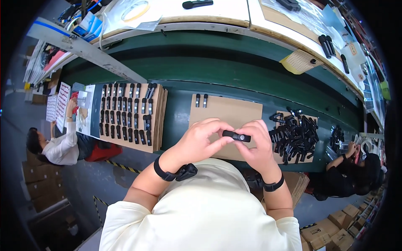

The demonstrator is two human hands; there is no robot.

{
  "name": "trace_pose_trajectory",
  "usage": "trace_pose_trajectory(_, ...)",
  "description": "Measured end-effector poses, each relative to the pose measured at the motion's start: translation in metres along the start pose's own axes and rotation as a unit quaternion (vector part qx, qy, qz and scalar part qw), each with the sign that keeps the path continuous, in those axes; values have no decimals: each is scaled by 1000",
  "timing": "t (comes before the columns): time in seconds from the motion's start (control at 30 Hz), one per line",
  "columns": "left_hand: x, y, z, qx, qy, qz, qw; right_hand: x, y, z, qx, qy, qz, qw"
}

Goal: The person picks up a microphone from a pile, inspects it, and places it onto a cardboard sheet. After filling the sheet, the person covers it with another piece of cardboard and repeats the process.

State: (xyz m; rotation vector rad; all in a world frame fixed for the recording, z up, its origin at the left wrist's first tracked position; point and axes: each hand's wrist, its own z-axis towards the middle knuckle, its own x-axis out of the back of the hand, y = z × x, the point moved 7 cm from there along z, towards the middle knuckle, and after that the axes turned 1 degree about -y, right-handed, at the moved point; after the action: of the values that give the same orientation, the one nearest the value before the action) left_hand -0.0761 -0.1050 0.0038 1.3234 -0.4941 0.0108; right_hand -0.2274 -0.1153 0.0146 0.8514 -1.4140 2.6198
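Observation:
Between both hands lies a small black clip-on microphone, held level above a brown cardboard sheet. The thumb and fingers of my left hand pinch its dark rounded end. My right hand grips the other end, beside a round silvery spot on its face. Two similar microphones stand side by side at the far left corner of the sheet. To the right, a heap of black microphones covers another cardboard sheet, close to my right hand.
On the left, a stack of cardboard sheets bears rows of microphones. The green workbench runs across, with a white shelf beyond it. One person works at far left, another at far right. A grey post slants at upper left.

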Motion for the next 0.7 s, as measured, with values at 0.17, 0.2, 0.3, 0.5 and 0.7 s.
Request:
trace_pose_trajectory(0.17, 16, 14, -8, -99, 65, 17, 993, -12, 21, -13, -162, -12, 185, 969)
trace_pose_trajectory(0.2, 18, 18, -10, -124, 77, 25, 989, -12, 20, -13, -162, -13, 184, 969)
trace_pose_trajectory(0.3, 19, 15, -13, -96, 66, 12, 993, -8, 4, -7, -66, -30, 143, 987)
trace_pose_trajectory(0.5, 15, 16, -13, -57, 46, -39, 997, -1, -14, 1, 13, -17, 72, 997)
trace_pose_trajectory(0.7, 16, 18, -13, -88, 53, -38, 994, 0, -19, 2, -1, 0, 70, 998)
